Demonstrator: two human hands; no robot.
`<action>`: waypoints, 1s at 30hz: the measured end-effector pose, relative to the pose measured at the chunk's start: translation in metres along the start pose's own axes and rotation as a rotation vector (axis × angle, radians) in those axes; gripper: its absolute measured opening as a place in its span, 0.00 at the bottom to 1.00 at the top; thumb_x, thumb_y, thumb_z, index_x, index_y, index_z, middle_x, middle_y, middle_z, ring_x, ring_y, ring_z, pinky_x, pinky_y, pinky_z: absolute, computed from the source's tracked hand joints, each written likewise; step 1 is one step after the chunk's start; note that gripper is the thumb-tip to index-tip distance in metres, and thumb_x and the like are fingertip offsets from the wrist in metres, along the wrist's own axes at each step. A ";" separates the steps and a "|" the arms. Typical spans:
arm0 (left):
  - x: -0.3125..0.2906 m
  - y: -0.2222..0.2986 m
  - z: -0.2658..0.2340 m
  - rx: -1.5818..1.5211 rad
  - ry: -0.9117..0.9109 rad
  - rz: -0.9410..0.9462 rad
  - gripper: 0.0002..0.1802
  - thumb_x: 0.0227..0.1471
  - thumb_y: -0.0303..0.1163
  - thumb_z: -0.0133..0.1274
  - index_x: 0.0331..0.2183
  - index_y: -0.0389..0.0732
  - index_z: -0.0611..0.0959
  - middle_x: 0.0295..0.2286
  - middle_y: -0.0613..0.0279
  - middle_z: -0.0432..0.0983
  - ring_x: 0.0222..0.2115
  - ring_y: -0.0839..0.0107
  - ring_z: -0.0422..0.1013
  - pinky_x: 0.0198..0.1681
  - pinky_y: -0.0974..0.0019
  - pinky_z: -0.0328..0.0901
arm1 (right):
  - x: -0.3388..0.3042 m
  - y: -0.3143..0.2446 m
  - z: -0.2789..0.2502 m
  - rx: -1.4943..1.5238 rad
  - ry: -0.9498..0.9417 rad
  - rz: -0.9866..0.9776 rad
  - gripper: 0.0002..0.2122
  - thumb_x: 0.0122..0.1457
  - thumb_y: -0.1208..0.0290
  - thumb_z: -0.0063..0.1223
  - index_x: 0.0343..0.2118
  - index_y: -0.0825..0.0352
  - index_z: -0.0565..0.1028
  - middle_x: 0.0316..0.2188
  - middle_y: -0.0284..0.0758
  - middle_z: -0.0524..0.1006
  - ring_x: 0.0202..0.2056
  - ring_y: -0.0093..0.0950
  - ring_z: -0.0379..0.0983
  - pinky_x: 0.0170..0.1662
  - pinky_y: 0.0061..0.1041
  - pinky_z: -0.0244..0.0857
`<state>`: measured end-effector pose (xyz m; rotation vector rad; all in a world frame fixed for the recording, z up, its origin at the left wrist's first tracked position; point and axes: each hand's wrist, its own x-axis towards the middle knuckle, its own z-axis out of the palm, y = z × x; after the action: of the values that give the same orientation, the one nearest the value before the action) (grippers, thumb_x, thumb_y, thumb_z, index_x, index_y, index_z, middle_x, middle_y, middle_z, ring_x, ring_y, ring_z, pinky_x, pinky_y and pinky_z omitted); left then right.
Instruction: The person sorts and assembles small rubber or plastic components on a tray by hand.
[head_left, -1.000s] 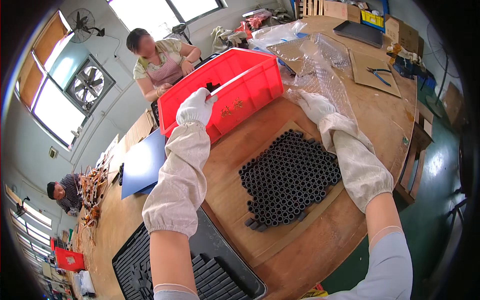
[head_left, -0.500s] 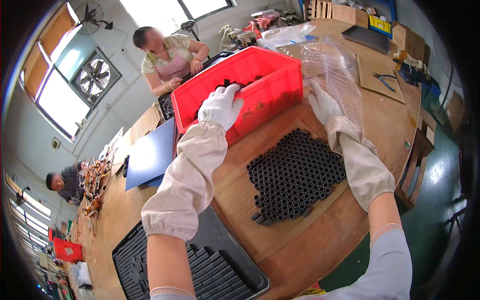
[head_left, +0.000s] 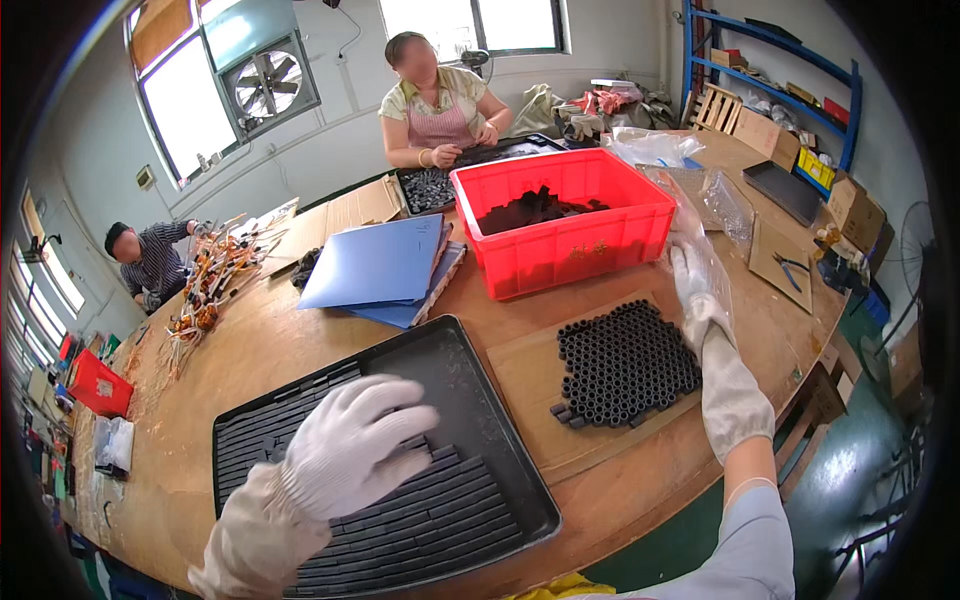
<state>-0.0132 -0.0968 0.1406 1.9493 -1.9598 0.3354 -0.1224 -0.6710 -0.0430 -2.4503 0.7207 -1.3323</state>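
Note:
My gloved left hand hovers above a black tray, fingers spread and nothing in them. Rows of short black tubes lie flat in that tray, partly hidden by the hand. To its right, a block of black tubes stands on end, packed close together on a cardboard sheet. My gloved right hand reaches past the right side of a red bin, fingers stretched out beside clear plastic film; whether it touches the film I cannot tell. Small black pieces lie inside the bin.
Blue sheets lie stacked left of the bin. Behind it a co-worker works at a tray of small parts. Pliers rest on cardboard at the right. Another person sits at the far left near a wiring bundle.
My left hand has left the red bin and come back toward me, over the black tray. The right hand stays beside the bin. The view has turned and lifted.

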 end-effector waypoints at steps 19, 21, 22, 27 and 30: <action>-0.128 0.049 -0.013 -0.161 0.092 -0.482 0.19 0.38 0.19 0.58 0.38 0.35 0.81 0.41 0.49 0.75 0.43 0.52 0.71 0.47 0.58 0.67 | -0.049 0.149 -0.153 -0.894 -0.567 0.520 0.33 0.59 0.36 0.39 0.65 0.43 0.59 0.64 0.40 0.60 0.64 0.48 0.55 0.64 0.52 0.50; -0.149 0.073 -0.023 -0.010 0.060 -0.620 0.18 0.39 0.19 0.57 0.38 0.35 0.81 0.41 0.49 0.75 0.44 0.52 0.71 0.48 0.58 0.66 | -0.043 -0.018 -0.076 -0.726 -0.625 0.721 0.32 0.59 0.35 0.37 0.66 0.40 0.58 0.65 0.41 0.60 0.64 0.46 0.56 0.63 0.50 0.51; -0.153 0.074 -0.019 -0.033 0.072 -0.670 0.18 0.40 0.19 0.57 0.38 0.35 0.81 0.41 0.49 0.75 0.44 0.53 0.71 0.48 0.58 0.66 | -0.043 -0.040 -0.095 -0.796 -0.608 0.791 0.29 0.60 0.39 0.38 0.64 0.40 0.60 0.67 0.34 0.55 0.64 0.46 0.55 0.63 0.49 0.54; -0.162 0.073 -0.006 -0.095 0.135 -0.846 0.16 0.42 0.19 0.55 0.39 0.34 0.81 0.42 0.50 0.74 0.43 0.54 0.71 0.48 0.60 0.66 | -0.029 -0.025 -0.076 -0.761 -0.639 0.594 0.26 0.60 0.43 0.40 0.61 0.44 0.66 0.61 0.37 0.66 0.60 0.47 0.62 0.60 0.45 0.59; -0.146 0.065 -0.002 -0.087 0.122 -0.758 0.17 0.42 0.18 0.55 0.39 0.34 0.81 0.41 0.50 0.74 0.43 0.55 0.71 0.47 0.61 0.67 | -0.014 -0.018 -0.044 -0.672 -0.649 0.389 0.24 0.60 0.45 0.41 0.57 0.47 0.71 0.55 0.41 0.72 0.56 0.47 0.67 0.59 0.43 0.60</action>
<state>-0.0800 0.0385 0.0882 2.3602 -1.0231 0.1499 -0.1605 -0.6479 -0.0213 -2.7433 1.5067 -0.1089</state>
